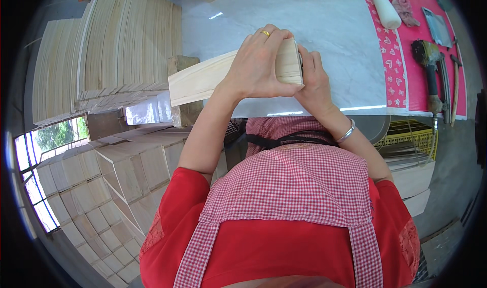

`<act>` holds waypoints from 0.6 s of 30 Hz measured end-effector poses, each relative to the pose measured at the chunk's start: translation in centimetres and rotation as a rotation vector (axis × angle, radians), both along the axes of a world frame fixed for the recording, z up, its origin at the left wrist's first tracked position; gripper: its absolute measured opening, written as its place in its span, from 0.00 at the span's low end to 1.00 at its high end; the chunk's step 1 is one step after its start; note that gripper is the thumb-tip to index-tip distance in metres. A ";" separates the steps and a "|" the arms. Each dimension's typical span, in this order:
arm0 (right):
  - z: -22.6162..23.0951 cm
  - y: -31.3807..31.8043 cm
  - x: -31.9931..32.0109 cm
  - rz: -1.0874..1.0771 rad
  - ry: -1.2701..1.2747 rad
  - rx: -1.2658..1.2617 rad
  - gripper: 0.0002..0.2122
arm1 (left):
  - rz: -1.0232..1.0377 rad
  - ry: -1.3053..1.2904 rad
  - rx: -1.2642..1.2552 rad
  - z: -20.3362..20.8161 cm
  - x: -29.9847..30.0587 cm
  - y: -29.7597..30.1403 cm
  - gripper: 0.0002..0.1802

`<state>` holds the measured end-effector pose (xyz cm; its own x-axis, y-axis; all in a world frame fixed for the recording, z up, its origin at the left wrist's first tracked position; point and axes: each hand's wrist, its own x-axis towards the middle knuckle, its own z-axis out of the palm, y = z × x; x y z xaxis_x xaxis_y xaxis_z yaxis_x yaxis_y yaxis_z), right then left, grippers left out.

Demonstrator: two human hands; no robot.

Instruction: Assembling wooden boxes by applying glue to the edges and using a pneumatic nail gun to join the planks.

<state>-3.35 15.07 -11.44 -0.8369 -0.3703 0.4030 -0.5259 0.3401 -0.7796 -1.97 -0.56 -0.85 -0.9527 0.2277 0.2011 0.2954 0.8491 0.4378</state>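
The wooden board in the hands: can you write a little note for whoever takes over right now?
Left hand: gripping the near end of the pale wooden board from above.
Right hand: holding the same end from the other side.
The board lies over the white marble table, its far end by a wooden block.
Board stacks stand on the left; glue bottle and power tool on the right.
Done or left: cannot tell.

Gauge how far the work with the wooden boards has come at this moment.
Done: thin boards stand stacked at the left, and assembled wooden boxes sit below them. In hand: the left hand and right hand clasp one end of a pale board over the marble table. Left: cannot tell; the glue bottle and power tool lie untouched at the right.
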 end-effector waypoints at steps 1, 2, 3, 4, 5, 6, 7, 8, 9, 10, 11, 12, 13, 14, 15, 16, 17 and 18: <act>0.0 0.0 0.0 0.001 -0.001 0.000 0.34 | 0.002 -0.004 0.001 0.0 0.0 0.0 0.45; 0.1 0.0 0.0 0.001 -0.001 0.001 0.34 | 0.004 -0.008 0.002 0.0 0.0 0.0 0.45; 0.1 0.0 0.0 0.001 -0.002 0.001 0.34 | 0.004 -0.009 0.002 0.0 0.0 0.0 0.45; 0.1 0.0 0.0 0.001 -0.002 0.002 0.34 | 0.005 -0.010 0.003 0.0 0.0 0.0 0.45; 0.1 0.0 0.0 0.002 -0.003 0.001 0.34 | 0.005 -0.012 0.005 0.0 0.0 0.1 0.45; 0.1 0.0 0.0 0.006 -0.012 -0.002 0.34 | 0.005 -0.014 0.006 0.0 -0.1 0.1 0.45; 0.1 0.1 0.0 0.010 -0.022 -0.005 0.34 | 0.004 -0.015 0.006 0.0 -0.1 0.1 0.45; 0.1 0.2 0.0 0.013 -0.032 -0.008 0.35 | 0.000 -0.022 0.005 0.0 -0.2 0.2 0.45; 0.1 0.3 -0.1 0.016 -0.032 -0.010 0.35 | 0.000 -0.028 0.002 0.0 -0.2 0.0 0.45; 0.2 0.5 -0.3 0.049 -0.060 -0.022 0.36 | 0.000 -0.034 0.000 0.0 -0.3 0.0 0.45; 0.4 0.8 -0.5 0.081 -0.089 -0.033 0.38 | 0.001 -0.034 -0.002 0.0 -0.3 -0.1 0.45; 0.6 1.0 -0.6 0.113 -0.118 -0.045 0.40 | 0.004 -0.031 0.000 -0.1 -0.2 -0.1 0.45; 1.0 1.3 -0.8 0.113 -0.118 -0.047 0.40 | 0.006 -0.028 0.002 -0.1 -0.2 -0.1 0.45; 1.8 1.6 -1.1 0.167 -0.132 -0.077 0.41 | 0.010 -0.026 0.004 -0.2 -0.1 -0.1 0.45; 2.7 1.9 -1.4 0.222 -0.147 -0.107 0.43 | 0.011 -0.027 0.003 -0.3 0.0 -0.1 0.45; 3.3 2.3 -1.5 0.272 -0.162 -0.138 0.45 | 0.007 -0.023 0.002 -0.3 -0.1 -0.1 0.46; 3.5 2.5 -1.5 0.270 -0.163 -0.139 0.45 | 0.003 -0.018 0.001 -0.3 -0.2 -0.1 0.46; 3.7 2.7 -1.4 0.278 -0.162 -0.120 0.45 | -0.002 -0.014 0.001 -0.4 -0.2 0.0 0.46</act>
<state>-4.75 17.81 -7.75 -0.7671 -0.5513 0.3280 -0.4519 0.1015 -0.8863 -2.22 -0.60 -1.23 -0.9550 0.2292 0.1881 0.2907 0.8484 0.4423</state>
